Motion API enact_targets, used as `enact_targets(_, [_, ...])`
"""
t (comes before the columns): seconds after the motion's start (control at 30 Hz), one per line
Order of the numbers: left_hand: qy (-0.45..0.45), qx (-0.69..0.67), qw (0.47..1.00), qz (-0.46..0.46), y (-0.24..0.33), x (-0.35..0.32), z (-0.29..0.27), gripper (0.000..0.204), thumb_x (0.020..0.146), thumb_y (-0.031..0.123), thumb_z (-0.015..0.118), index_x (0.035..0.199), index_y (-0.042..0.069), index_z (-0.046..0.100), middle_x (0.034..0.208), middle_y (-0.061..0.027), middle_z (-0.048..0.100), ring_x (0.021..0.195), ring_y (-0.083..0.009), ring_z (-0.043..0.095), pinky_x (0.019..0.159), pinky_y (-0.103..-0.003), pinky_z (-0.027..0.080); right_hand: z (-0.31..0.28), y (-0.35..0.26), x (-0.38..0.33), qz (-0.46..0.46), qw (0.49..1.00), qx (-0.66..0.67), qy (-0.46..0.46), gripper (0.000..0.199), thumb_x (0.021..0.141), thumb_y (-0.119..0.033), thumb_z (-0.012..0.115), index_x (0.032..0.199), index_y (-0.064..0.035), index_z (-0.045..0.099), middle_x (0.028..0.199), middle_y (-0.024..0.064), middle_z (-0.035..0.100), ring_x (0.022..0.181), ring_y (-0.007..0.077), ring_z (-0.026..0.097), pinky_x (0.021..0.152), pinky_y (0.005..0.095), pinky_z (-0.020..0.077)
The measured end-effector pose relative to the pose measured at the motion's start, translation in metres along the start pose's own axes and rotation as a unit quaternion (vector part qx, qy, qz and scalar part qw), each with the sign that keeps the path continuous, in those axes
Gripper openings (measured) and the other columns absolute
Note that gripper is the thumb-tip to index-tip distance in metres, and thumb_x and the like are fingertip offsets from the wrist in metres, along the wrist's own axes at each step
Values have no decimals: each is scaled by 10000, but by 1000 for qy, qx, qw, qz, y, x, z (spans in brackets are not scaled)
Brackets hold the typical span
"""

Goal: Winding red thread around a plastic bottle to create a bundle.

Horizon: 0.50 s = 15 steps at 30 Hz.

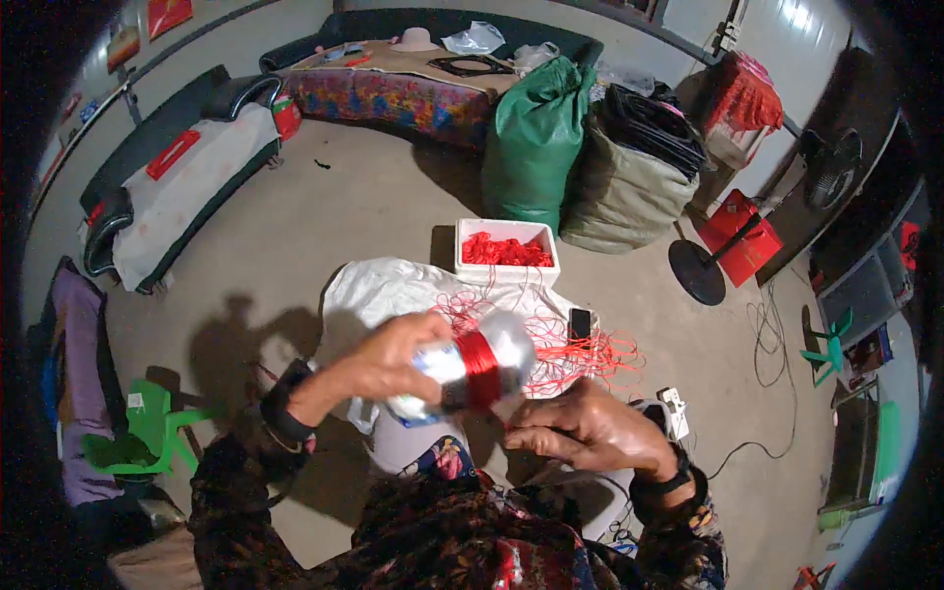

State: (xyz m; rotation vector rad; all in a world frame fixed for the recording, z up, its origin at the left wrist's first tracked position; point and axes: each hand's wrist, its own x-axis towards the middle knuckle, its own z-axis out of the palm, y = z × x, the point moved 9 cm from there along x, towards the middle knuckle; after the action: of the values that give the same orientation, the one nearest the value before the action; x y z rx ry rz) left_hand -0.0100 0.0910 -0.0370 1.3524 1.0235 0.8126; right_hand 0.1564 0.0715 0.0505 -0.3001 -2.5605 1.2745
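Note:
My left hand is wrapped round a clear plastic bottle, held tilted over my lap and slightly blurred. A thick band of red cord is wound about the bottle's middle. To the right and a little lower, my right hand is closed in a pinch. A bit of red shows at its fingertips, which looks like the same cord. Beyond the hands, loose loops of red cord spread over a white sheet on the floor.
A white foam box full of red cord stands at the sheet's far edge. A phone lies among the loops. Further off are a green sack, a beige sack and a standing fan. A green chair is at left.

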Motion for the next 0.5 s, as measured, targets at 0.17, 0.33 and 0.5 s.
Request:
enact_targets(0.17, [-159,241,957,23,49,-12,82,685,638,235,832,1203,1,523,1078,-137,604,1000,-206,587,866,-353,474,-46,18,21,51,996,41,64,189,865,-187,688,884,1,698,821,88,696,744,184,662,689,306,511])
enact_targets(0.33, [-106,33,993,36,86,-30,57,722,601,195,895,1195,9,530,1112,-85,623,1041,-154,591,920,-306,461,3,122,-18,-58,940,319,104,295,919,-205,636,1152,-25,611,1104,104,639,923,156,603,790,323,491])
enact_targets(0.5, [69,-47,996,34,67,-16,-4,715,532,104,857,1164,2,539,1099,-77,615,1031,-151,577,948,-305,439,47,89,-29,128,982,112,82,309,939,-207,607,1179,-14,591,1118,130,640,942,197,624,812,348,491])
